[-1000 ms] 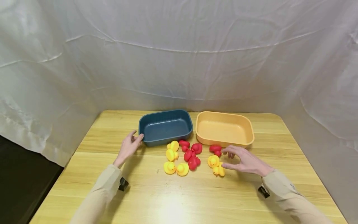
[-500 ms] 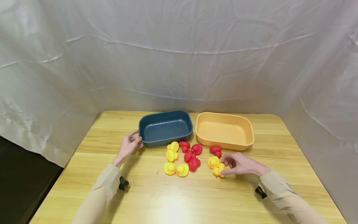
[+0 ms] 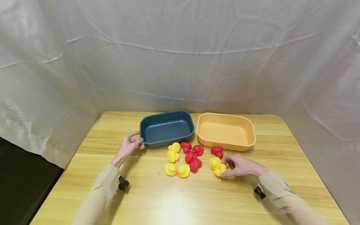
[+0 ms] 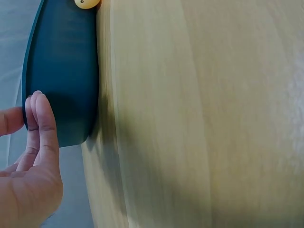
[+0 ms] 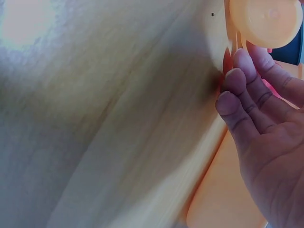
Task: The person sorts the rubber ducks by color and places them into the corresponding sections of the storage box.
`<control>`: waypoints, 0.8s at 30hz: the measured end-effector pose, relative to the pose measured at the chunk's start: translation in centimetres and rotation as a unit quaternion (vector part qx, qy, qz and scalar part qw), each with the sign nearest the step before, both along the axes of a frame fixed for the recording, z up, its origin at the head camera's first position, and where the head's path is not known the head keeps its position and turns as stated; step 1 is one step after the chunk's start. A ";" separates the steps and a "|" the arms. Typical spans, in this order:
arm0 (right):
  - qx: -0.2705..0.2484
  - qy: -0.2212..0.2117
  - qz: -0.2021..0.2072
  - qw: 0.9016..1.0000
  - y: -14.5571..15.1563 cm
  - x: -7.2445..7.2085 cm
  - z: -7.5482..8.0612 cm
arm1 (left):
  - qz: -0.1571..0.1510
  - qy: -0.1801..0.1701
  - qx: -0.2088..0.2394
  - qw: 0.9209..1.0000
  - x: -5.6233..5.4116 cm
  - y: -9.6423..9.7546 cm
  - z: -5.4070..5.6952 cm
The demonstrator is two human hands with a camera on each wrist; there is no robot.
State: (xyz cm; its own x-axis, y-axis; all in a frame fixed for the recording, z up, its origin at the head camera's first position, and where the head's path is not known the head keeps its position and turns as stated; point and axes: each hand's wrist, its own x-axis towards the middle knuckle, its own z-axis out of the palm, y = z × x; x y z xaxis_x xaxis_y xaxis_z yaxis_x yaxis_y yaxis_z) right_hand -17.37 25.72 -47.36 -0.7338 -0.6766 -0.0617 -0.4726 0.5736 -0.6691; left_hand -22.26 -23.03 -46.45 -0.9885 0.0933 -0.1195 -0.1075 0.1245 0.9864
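Pinching a small yellow duck (image 3: pixel 220 170) between thumb and curled fingers, the right hand (image 3: pixel 240 166) lay low on the bench (image 3: pixel 180 200), the duck apparently not yet lifted off the wood. A second yellow duck (image 3: pixel 214 162) sat just beside it, and a red duck (image 3: pixel 217 150) lay a little farther back, near the front wall of the orange tub (image 3: pixel 226 144).

The left hand (image 3: pixel 129 146) gripped the near left corner of the blue tub (image 3: pixel 157 143), thumb over the rim and fingers against the outer wall, as the left wrist view confirmed.

Both tubs looked bare inside, so the sorting seemed barely begun: every duck in view was on the bench. Four more yellow ducks (image 3: pixel 175 159) and a cluster of red ducks (image 3: pixel 192 154) lay between the two hands, in front of the blue tub.

The ducks appeared smooth, rounded and glossy, like soft moulded rubber. The tubs were shallow rounded rectangles of matte plastic, the blue one faintly ribbed inside. The bench was pale, grained wood with a slight sheen, backed by creased white sheeting (image 3: pixel 180 62).
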 end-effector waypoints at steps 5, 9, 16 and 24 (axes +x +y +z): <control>0.001 -0.009 0.003 1.000 -0.1 0.0 0.1 | -0.005 -0.006 0.006 1.000 0.0 -0.1 0.1; -0.003 -0.013 0.003 1.000 -0.1 0.0 0.3 | -0.004 -0.006 0.006 1.000 0.1 0.0 0.0; -0.011 -0.014 0.000 1.000 0.0 -0.3 0.9 | -0.009 -0.001 -0.003 1.000 0.1 0.0 0.2; -0.003 -0.016 -0.008 1.000 -0.4 -0.8 2.7 | -0.008 -0.004 -0.002 1.000 0.0 0.1 0.2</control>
State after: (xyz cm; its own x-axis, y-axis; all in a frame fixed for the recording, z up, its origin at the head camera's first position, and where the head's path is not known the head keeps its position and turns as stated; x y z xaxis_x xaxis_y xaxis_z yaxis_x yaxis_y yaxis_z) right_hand -18.15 25.36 -44.70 -0.7424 -0.6650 -0.0813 -0.4421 0.5774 -0.6864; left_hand -22.22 -22.98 -46.28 -0.9859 0.1086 -0.1275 -0.1131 0.1300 0.9851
